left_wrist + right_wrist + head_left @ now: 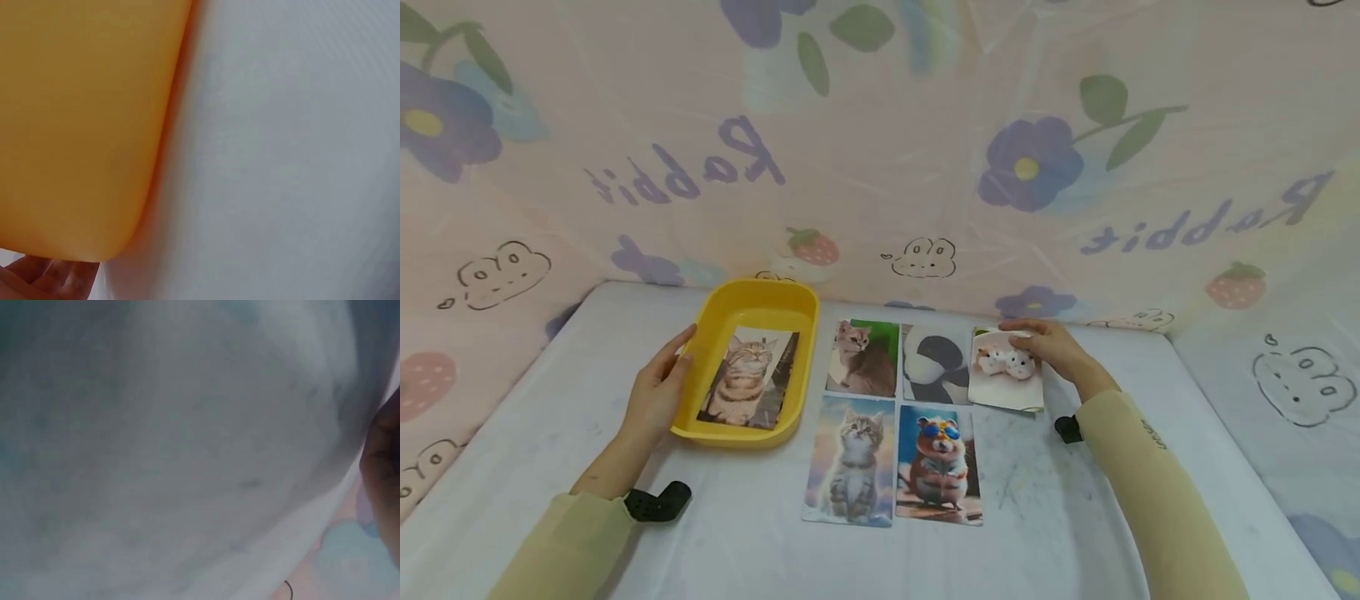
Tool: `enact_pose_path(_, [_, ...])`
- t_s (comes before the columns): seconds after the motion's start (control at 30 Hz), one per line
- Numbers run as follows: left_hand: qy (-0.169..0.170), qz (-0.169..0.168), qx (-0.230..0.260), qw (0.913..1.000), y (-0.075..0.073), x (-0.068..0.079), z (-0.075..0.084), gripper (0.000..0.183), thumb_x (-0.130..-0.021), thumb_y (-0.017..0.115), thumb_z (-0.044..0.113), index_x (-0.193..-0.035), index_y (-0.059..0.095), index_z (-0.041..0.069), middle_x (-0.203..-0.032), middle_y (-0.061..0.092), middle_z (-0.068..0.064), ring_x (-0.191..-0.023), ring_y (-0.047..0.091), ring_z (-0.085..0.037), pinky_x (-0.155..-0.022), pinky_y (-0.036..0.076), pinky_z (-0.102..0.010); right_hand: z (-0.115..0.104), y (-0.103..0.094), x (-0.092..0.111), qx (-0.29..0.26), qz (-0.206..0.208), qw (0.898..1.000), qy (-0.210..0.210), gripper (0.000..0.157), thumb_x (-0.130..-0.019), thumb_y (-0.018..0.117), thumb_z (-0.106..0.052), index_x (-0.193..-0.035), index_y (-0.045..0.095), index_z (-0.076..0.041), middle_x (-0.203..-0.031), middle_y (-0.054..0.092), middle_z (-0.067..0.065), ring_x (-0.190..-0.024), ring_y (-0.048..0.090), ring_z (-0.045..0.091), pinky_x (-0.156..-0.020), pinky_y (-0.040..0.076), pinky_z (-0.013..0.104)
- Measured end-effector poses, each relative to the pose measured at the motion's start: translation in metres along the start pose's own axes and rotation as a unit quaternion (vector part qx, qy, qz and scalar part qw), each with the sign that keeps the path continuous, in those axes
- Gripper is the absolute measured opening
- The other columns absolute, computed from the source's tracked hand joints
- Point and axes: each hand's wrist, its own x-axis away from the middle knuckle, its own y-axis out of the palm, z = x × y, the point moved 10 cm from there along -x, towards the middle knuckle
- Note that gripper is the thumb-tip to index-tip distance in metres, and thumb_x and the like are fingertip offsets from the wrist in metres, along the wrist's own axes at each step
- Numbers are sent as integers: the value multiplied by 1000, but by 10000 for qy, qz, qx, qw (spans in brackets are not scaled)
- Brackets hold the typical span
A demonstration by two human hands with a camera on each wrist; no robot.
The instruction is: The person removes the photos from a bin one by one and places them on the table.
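Note:
In the head view my left hand (658, 387) holds the left side of a yellow tray (811, 333). Its fingers (59, 275) show at the tray's edge in the left wrist view. Inside the tray lies a photo card of an orange tabby cat (747, 379). My right hand (1060, 350) pinches the upper right of a card with two white hamsters (1006, 379); another edge shows beneath that card. To its left lie a grey cat card (868, 362) and a black-and-white picture card (928, 375). Below them are a kitten card (853, 467) and a card with a hamster in sunglasses (938, 471).
A white cloth (1060, 533) covers the table. Behind it hangs a pink curtain (880, 167) printed with flowers, rabbits and strawberries. A black band (658, 502) sits on the left wrist, and a black device (1067, 429) shows at the right wrist.

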Motion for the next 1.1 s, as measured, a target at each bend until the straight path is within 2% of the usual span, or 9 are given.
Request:
enact_pose_path(0.07, [-24,-33,17,10000,0,0,-1,48,-105,29,37,-153,25,30,-153,29,-23,-130,37,-41,-106,32,-60,2,-1,-1,156,17,9999,-15,43,-100,49,-17,-141,45,-4,-157,19,20,-129,38,41,-100,39,52])
enact_pose_path(0.13, [-37,-44,16,10000,0,0,-1,49,-105,29,37,-153,25,30,-155,26,-22,-134,33,-42,-107,30,-61,3,-2,-2,368,59,9993,-22,41,-100,49,-17,-140,47,-5,-156,22,21,-99,53,33,-81,47,43])
enact_pose_path(0.23, [-58,-38,27,10000,0,1,-1,49,-105,30,37,-152,25,30,-156,25,-20,-136,31,-43,-107,29,-61,2,-5,-3,572,75,9983,-34,40,-100,49,-16,-138,50,-5,-154,25,22,-60,38,19,-57,40,32])
enact_pose_path(0.33, [-68,-23,14,10000,0,1,0,49,-105,30,37,-152,26,29,-156,24,-20,-137,30,-43,-108,28,-61,0,-6,-5,649,20,9979,-85,39,-99,49,-13,-137,50,-3,-153,25,25,-52,32,12,-54,37,30])
enact_pose_path(0.5, [-37,-1,-10,10000,0,2,2,48,-105,30,35,-153,26,28,-155,26,-21,-135,32,-43,-107,29,-61,-1,-7,-7,789,14,9969,-81,40,-96,52,-8,-135,52,-1,-152,25,26,-58,35,14,-59,37,32])
enact_pose_path(0.63, [10,-2,-29,10000,0,2,3,49,-105,29,36,-153,25,28,-153,29,-23,-133,35,-42,-106,31,-60,-1,-5,-10,1027,85,9946,-136,40,-93,56,-8,-132,54,0,-152,26,28,-91,46,28,-70,40,35])
enact_pose_path(0.77, [65,-6,-24,10000,1,2,4,49,-105,29,36,-153,25,30,-151,32,-25,-128,39,-40,-105,34,-59,-8,-6,-10,1551,337,9866,-378,38,-91,59,-8,-127,57,2,-143,39,31,-122,41,46,-89,44,51])
enact_pose_path(0.9, [73,-1,-14,10000,1,1,3,48,-105,29,36,-153,25,30,-150,33,-25,-127,40,-40,-105,34,-59,-18,-9,-6,2167,746,9723,-456,36,-88,63,-14,-121,62,0,-135,48,31,-127,35,53,-101,27,69])
enact_pose_path(1.1, [42,-7,-11,10000,1,1,3,48,-105,29,35,-153,25,29,-152,31,-24,-130,37,-41,-106,33,-59,-32,-6,-4,1888,1030,9734,-791,41,-91,62,-15,-128,58,2,-139,44,30,-131,33,50,-104,28,65])
